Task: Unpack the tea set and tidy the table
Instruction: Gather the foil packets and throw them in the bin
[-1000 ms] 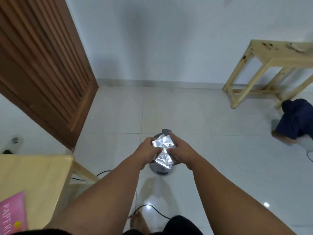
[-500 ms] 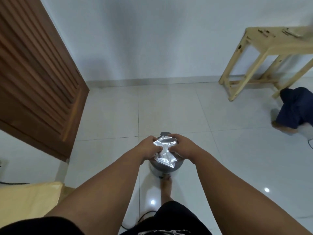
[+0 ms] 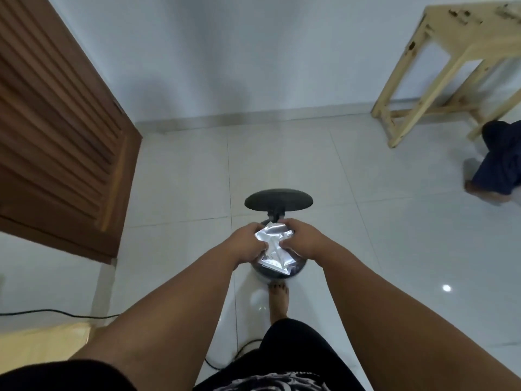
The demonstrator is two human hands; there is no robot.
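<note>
Both my hands hold a crumpled clear plastic wrapper (image 3: 275, 245) over a small round pedal bin (image 3: 277, 273) on the white tiled floor. My left hand (image 3: 248, 242) grips the wrapper's left side and my right hand (image 3: 301, 239) grips its right side. The bin's dark lid (image 3: 278, 203) stands raised behind the wrapper. My bare foot (image 3: 278, 299) rests at the bin's base. No tea set is in view.
A brown louvred door (image 3: 56, 114) stands open at the left. At the far right are a pale wooden stool (image 3: 439, 66) and another person's leg in dark clothes (image 3: 499, 162). A black cable (image 3: 56, 313) runs past a wooden table corner (image 3: 42, 344).
The bin's lid has swung up and stands raised. My hands with the wrapper have come down closer over the bin, and my foot has moved onto its base.
</note>
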